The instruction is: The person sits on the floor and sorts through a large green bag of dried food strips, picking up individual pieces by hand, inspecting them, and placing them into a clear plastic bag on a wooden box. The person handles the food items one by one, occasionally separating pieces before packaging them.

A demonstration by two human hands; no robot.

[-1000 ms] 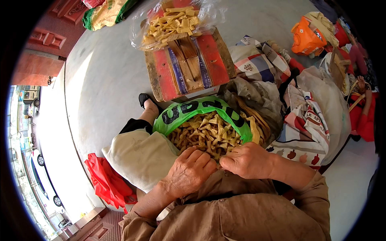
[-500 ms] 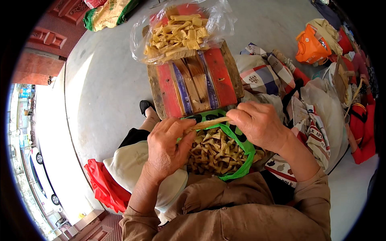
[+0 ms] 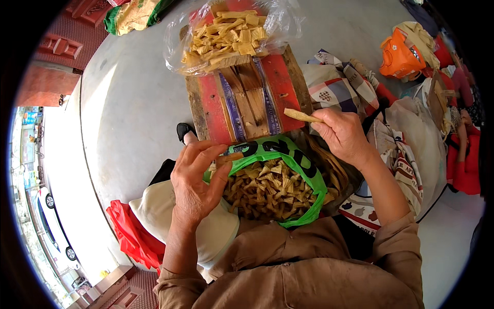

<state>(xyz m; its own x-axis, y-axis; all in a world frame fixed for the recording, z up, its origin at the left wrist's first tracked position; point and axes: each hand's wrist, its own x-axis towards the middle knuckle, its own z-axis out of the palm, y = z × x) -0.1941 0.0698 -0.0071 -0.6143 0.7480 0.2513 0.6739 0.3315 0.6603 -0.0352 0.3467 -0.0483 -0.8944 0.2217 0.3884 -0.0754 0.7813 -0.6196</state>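
Two hands (image 3: 198, 177) (image 3: 343, 135) moved apart, one strip (image 3: 301, 115) (image 3: 230, 157) each

My right hand (image 3: 340, 135) pinches a slim pale-yellow strip (image 3: 300, 116); my left hand (image 3: 197, 177) holds a short brownish piece (image 3: 230, 157) near a bright-green plastic bag (image 3: 320, 191).

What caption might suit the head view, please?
Left hand and right hand each hold a strip near a green bag.

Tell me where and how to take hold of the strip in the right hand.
Best pinched, I'd judge, at its free end with thumb and fingertip, coming from the left: the strip is slender and juts leftward out of the right hand, whose fingers cover its other end.
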